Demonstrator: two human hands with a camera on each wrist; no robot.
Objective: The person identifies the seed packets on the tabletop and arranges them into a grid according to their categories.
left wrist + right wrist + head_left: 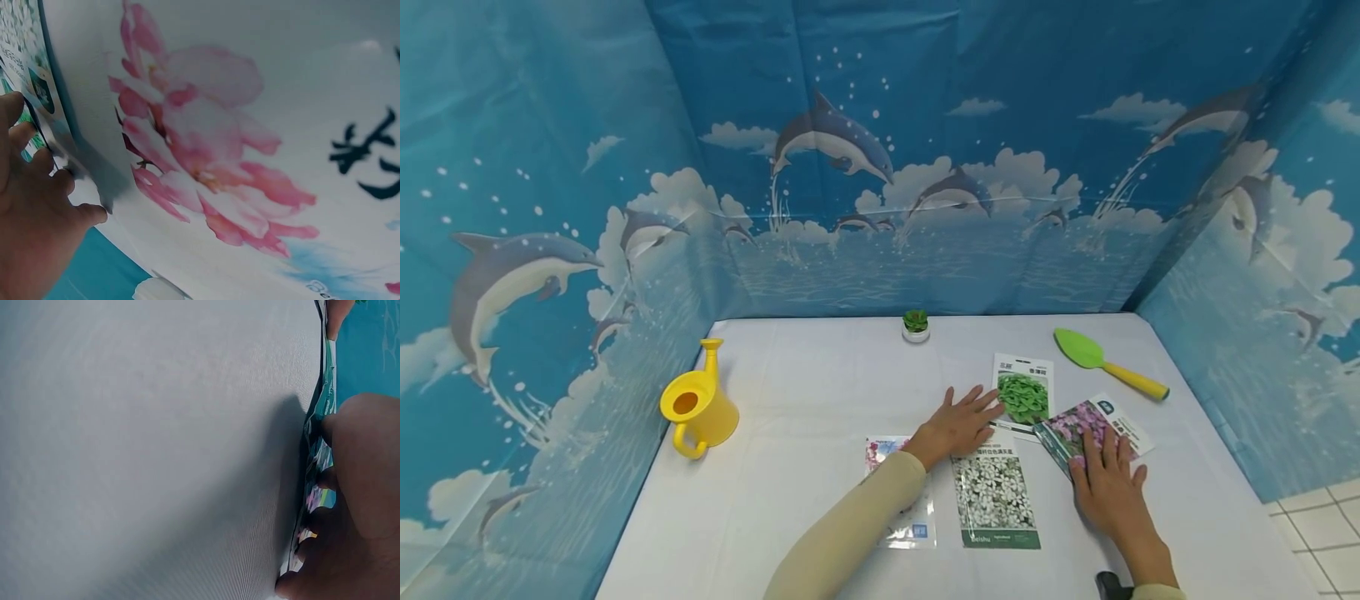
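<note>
My left hand point(955, 429), fingers spread, rests over the top end of a white-flower seed packet point(996, 492). Its fingertips reach the left edge of a green-leaf seed packet point(1025, 398). Beneath the left sleeve lies a pink-flower seed packet point(913, 525), partly hidden; its printed front point(206, 137) fills much of the left wrist view. On the right, my right hand point(1108, 492) lays extended fingers on a purple-flower seed packet point(1078, 425), which is turned at an angle. The right wrist view shows those fingers point(322, 519) along the packet, low against the white cloth.
A yellow watering can point(711, 417) stands at the left. Toward the back edge is a small potted succulent point(915, 327). A green trowel with a yellow handle point(1131, 379) lies at the back right. Dolphin-print curtains point(925, 167) enclose the white table point(790, 375).
</note>
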